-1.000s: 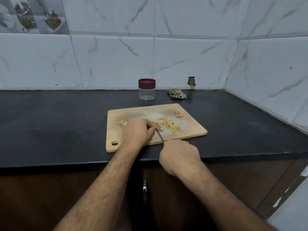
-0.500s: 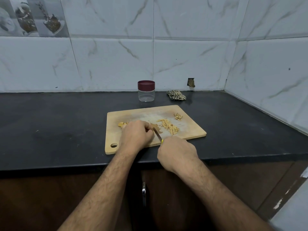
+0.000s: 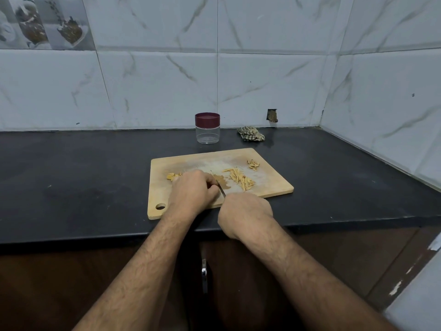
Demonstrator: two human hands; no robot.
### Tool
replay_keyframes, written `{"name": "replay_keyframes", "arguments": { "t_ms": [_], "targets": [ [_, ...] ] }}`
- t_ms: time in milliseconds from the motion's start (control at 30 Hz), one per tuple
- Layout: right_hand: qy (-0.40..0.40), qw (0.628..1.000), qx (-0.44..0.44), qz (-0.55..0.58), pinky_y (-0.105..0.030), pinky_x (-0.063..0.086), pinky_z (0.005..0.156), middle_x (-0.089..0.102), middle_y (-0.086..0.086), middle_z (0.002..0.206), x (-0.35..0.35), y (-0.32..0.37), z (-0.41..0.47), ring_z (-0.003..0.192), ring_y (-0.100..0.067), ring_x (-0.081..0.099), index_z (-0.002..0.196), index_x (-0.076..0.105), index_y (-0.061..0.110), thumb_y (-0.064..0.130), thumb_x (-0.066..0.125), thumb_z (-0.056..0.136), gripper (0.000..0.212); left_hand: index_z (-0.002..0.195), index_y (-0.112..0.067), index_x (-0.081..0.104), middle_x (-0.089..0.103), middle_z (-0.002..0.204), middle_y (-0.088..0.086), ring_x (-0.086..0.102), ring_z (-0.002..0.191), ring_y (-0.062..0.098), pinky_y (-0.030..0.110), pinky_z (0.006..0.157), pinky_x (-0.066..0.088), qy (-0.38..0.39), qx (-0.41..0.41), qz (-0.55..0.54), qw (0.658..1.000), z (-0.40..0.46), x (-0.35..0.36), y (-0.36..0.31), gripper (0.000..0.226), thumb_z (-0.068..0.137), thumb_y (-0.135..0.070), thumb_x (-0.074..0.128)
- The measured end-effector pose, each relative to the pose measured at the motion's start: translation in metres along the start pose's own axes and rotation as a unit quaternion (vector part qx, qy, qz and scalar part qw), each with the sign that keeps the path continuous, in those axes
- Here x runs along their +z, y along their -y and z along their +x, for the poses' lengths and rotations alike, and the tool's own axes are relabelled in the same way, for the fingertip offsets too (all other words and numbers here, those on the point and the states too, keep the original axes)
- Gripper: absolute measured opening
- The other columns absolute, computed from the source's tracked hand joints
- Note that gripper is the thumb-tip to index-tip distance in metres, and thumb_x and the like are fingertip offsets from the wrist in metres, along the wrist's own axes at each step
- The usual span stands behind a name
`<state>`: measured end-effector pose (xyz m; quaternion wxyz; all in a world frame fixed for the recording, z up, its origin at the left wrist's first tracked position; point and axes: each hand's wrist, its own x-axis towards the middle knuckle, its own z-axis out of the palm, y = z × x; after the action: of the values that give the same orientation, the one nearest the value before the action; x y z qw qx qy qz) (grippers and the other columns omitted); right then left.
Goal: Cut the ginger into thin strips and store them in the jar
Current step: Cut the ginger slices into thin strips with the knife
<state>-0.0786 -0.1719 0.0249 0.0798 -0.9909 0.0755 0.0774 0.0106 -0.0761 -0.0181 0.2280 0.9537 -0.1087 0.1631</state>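
On a wooden cutting board point(image 3: 191, 163) on the dark tabletop point(image 3: 71, 182), the left hand point(image 3: 193, 191) curls its fingers over a ginger piece point(image 3: 172, 176). The right hand point(image 3: 245, 212) grips a knife point(image 3: 222, 190). Cut strips point(image 3: 239, 179) lie beside the blade. A closed jar point(image 3: 207, 128) and a crumpled cloth point(image 3: 251, 133) sit behind the board.

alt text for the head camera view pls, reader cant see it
A person's left hand steadies ginger on a wooden cutting board while the right hand holds a knife cutting it, a pile of thin ginger strips lying just right of the blade. Behind the board, on the black counter, stands a clear jar, its maroon lid on.
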Motion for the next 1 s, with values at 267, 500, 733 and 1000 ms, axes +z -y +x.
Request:
{"name": "replay_keyframes", "arguments": {
  "t_ms": [267, 500, 733, 1000],
  "targets": [
    [-0.011, 0.999, 0.005, 0.034, -0.034, 0.040, 0.073, 0.052, -0.001, 0.097, 0.004, -0.022, -0.013, 0.086, -0.021, 0.050, 0.114, 0.058, 0.016, 0.023, 0.046, 0.099, 0.021, 0.089, -0.030, 0.076, 0.072, 0.086, -0.012, 0.062, 0.090, 0.016, 0.038, 0.093, 0.045, 0.007, -0.014, -0.010, 1.000, 0.000, -0.001, -0.001, 0.017, 0.084, -0.028, 0.060],
    [-0.025, 0.998, 0.007, 0.065, -0.034, 0.045, 0.074, 0.061, -0.003, 0.108, 0.004, -0.017, -0.007, 0.090, -0.022, 0.055, 0.114, 0.059, 0.014, 0.021, 0.048, 0.097, 0.021, 0.087, -0.028, 0.077, 0.072, 0.083, -0.011, 0.062, 0.085, 0.014, 0.041, 0.092, 0.049, -0.006, -0.025, -0.038, 0.999, -0.002, -0.001, -0.002, 0.015, 0.082, -0.026, 0.063],
    [-0.023, 0.998, 0.007, 0.065, -0.034, 0.048, 0.076, 0.062, -0.004, 0.108, 0.006, -0.013, -0.004, 0.090, -0.022, 0.057, 0.115, 0.059, 0.013, 0.021, 0.051, 0.096, 0.022, 0.086, -0.028, 0.077, 0.072, 0.083, -0.010, 0.062, 0.087, 0.015, 0.043, 0.093, 0.049, -0.006, -0.024, -0.033, 0.999, -0.001, 0.001, -0.001, 0.015, 0.082, -0.026, 0.063],
    [-0.022, 0.999, 0.006, 0.047, -0.034, 0.045, 0.074, 0.061, -0.004, 0.111, 0.009, -0.011, -0.002, 0.089, -0.021, 0.054, 0.118, 0.059, 0.013, 0.024, 0.051, 0.098, 0.024, 0.091, -0.028, 0.078, 0.073, 0.086, -0.009, 0.062, 0.087, 0.015, 0.037, 0.088, 0.049, -0.014, -0.013, -0.019, 1.000, -0.001, 0.001, 0.000, 0.016, 0.084, -0.028, 0.063]
  ]
}}
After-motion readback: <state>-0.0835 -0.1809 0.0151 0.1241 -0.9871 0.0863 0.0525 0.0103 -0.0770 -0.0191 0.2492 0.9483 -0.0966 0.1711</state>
